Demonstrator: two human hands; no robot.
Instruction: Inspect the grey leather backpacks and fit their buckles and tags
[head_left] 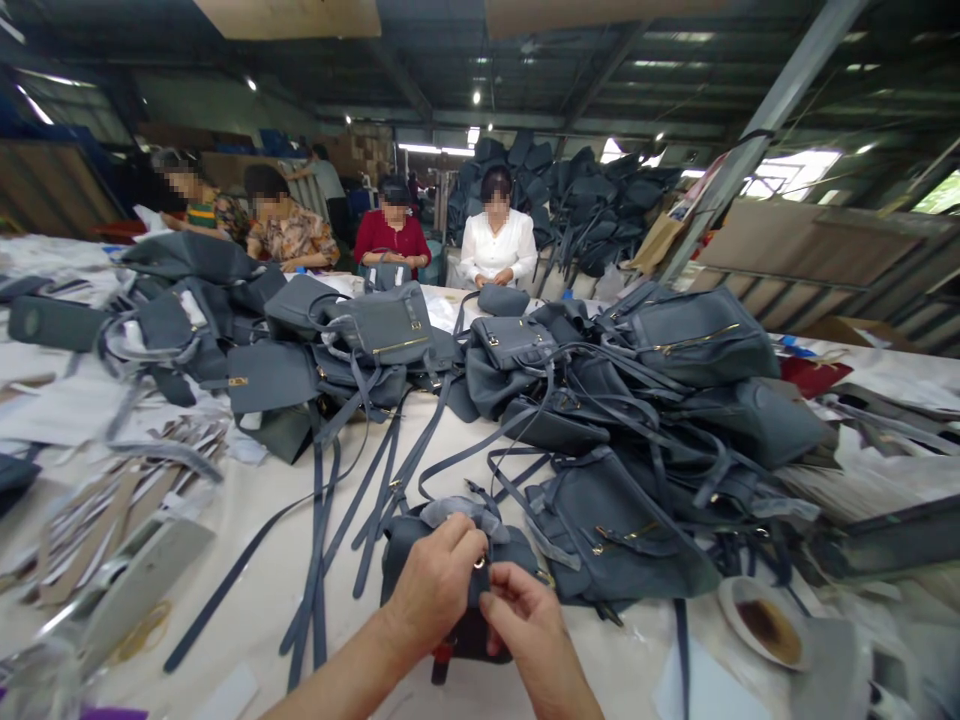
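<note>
A small slate-blue bag [409, 550] stands on the cream table [270, 560] right in front of me. My left hand [435, 585] is closed on its front, fingers curled round the gathered top and a small metal ring. My right hand [525, 620] pinches the same spot from the right, thumb and fingers pressed together on the bag's flap. Loose blue straps [375, 480] run from the bag toward the far piles.
Heaps of matching blue bags [675, 400] cover the table's middle and right. A small dish of brown glue [765, 625] sits at the near right. Cardboard strips and papers [112, 500] lie at the left. Several seated people [499, 240] work at the far end.
</note>
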